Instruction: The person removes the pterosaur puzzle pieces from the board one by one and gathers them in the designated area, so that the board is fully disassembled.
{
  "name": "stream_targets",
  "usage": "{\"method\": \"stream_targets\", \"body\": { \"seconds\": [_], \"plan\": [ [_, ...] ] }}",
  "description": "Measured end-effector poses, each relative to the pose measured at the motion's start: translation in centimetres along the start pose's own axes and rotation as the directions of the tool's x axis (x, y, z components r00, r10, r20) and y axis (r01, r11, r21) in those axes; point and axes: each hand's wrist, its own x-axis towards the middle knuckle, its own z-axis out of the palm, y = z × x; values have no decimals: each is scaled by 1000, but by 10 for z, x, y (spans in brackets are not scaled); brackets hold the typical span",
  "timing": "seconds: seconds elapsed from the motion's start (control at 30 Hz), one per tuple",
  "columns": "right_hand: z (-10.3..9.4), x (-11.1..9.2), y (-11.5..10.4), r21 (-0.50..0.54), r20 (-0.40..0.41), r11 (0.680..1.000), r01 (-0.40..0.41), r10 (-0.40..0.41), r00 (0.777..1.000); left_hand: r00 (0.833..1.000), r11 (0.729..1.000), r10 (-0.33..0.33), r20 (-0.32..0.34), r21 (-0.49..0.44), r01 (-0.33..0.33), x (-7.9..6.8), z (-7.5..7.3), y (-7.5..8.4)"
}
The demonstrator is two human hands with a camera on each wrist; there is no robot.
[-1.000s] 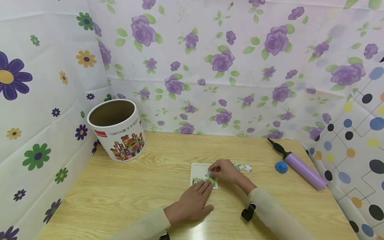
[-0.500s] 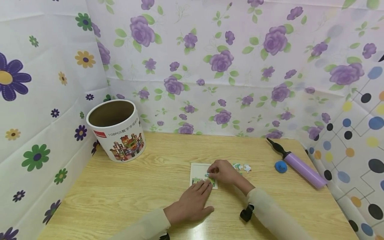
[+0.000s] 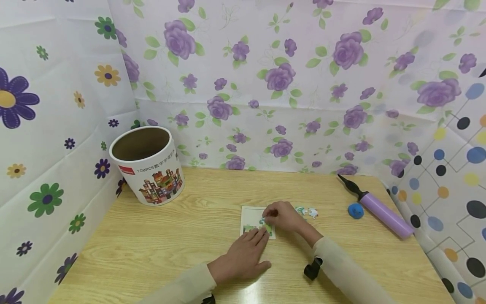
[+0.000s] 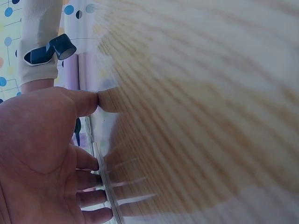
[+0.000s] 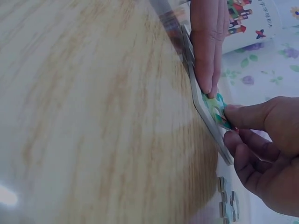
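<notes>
Green puzzle piece (image 5: 223, 122), apparently red-flecked, pinched by right hand (image 3: 282, 216); left hand (image 3: 246, 256) rests straight-fingered on pale tray (image 3: 249, 214).

With twelve o'clock away from the person, a flat square white jigsaw tray (image 3: 250, 213) lies on the light wood-grain table (image 3: 159, 249). The left hand (image 3: 244, 255) is at seven, fingers across the tray's near edge; the right hand (image 3: 286, 216) is at three, its fingertips over the tray, a small green-patterned puzzle piece (image 5: 222, 122) between them. Further toward three lie loose multicoloured puzzle pieces (image 3: 312, 212), then a round blue object (image 3: 356, 210) just beside a long purple-and-black pump (image 3: 385, 214). A large white cylindrical bucket (image 3: 159, 177) stands at ten; purple-floral cloth (image 3: 243, 93) hangs at twelve, behind the table.
</notes>
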Motion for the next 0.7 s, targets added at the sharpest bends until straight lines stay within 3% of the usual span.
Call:
{"method": "stream_targets", "body": {
  "seconds": [0.3, 0.7],
  "plan": [
    [-10, -3, 0, 65, -22, 998, -25, 27, 999, 1000, 1000, 1, -10, 15, -1, 1, 0, 1],
    [-43, -31, 21, 101, -69, 990, -101, 108, 992, 1000, 1000, -9, 8, -13, 9, -1, -2, 1]
  ]
}}
